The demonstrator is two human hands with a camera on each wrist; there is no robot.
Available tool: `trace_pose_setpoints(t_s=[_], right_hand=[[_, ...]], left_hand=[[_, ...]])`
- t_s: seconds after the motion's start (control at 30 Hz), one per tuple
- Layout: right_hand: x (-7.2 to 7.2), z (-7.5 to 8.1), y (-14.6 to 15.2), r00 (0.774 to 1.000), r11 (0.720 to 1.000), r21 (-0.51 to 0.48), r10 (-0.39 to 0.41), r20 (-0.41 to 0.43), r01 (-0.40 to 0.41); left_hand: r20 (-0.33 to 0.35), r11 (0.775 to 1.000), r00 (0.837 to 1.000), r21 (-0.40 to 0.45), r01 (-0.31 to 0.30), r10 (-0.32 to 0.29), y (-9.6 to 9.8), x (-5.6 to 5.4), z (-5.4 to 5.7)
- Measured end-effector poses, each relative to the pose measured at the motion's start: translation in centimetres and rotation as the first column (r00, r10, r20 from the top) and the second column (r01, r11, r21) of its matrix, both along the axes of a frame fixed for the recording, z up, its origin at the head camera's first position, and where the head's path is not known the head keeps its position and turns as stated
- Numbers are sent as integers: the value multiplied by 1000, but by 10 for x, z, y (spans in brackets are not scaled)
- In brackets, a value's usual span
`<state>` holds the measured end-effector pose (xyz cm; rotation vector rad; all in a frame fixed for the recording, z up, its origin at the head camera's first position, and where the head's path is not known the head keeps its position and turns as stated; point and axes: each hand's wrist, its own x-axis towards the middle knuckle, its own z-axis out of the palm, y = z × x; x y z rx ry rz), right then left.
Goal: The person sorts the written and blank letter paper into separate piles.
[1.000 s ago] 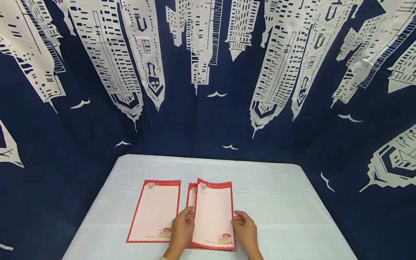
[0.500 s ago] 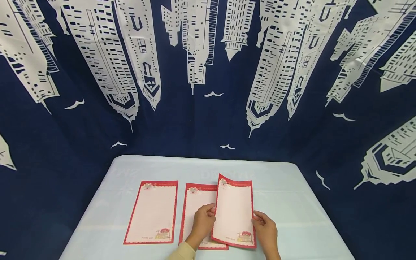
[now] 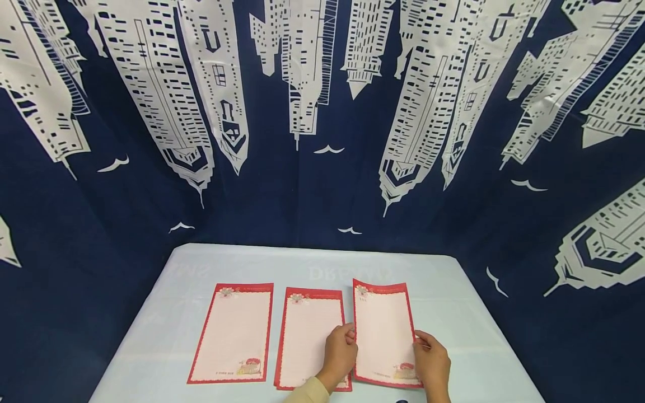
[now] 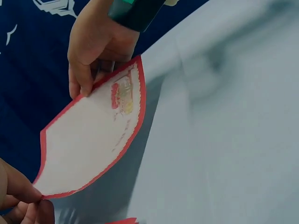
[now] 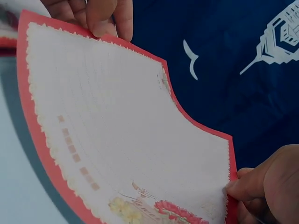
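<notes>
A sheet of red-bordered letter paper (image 3: pixel 383 330) is held between both hands at the right of the row. My left hand (image 3: pixel 340 352) pinches its left edge, and my right hand (image 3: pixel 433 361) pinches the right edge. In the right wrist view the sheet (image 5: pixel 126 107) bows into a curve, raised off the table, with flowers printed near its lower edge. In the left wrist view the left thumb and fingers (image 4: pixel 23 196) grip one side, the right hand (image 4: pixel 100 46) the other. Under my left wrist lies a second red-bordered sheet (image 3: pixel 307 336), its lower right corner partly covered.
Farther left, a third matching sheet (image 3: pixel 234 336) lies flat on the table, with a narrow gap between it and the middle one. The white-covered table (image 3: pixel 463 313) ends at a dark blue cloth (image 3: pixel 322 196) printed with white buildings.
Both hands have moved right with the held sheet, from on top of the middle sheet to beside it. More of the middle sheet is uncovered, and the held sheet has come lower.
</notes>
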<state>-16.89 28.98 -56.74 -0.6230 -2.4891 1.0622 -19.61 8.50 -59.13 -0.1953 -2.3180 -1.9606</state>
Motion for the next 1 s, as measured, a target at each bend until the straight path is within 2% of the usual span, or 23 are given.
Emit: trace_pose_setpoints(t_s=[0.1,0.27,0.47,0.6,0.77,0.9,1.0], right_hand=[[-1,-5,3,1000,1000,8,-13,24,13],[-3,-13,7,996,1000,-1,-30,80,30],[-4,-23,12,992,999,25,-24,125,21],[-5,-26,13,990,999,36,-29,139,25],[-6,-24,8,993,999,21,-40,115,38],[-7,-22,-1,997,1000,14,-28,67,27],[-8,-20,-12,999,1000,12,-9,42,9]], left_hand=[[3,999,1000,-25,24,-24,4,0,-2],[-14,995,1000,-100,17,-18,6,1,-5],[-18,978,999,-203,42,-47,4,2,-4],[-20,969,996,-236,76,-83,2,3,-3],[-45,959,991,-259,114,-130,-1,5,0],[-70,956,991,-277,94,-118,-4,6,2],[-81,964,991,-254,81,-105,-9,6,3]])
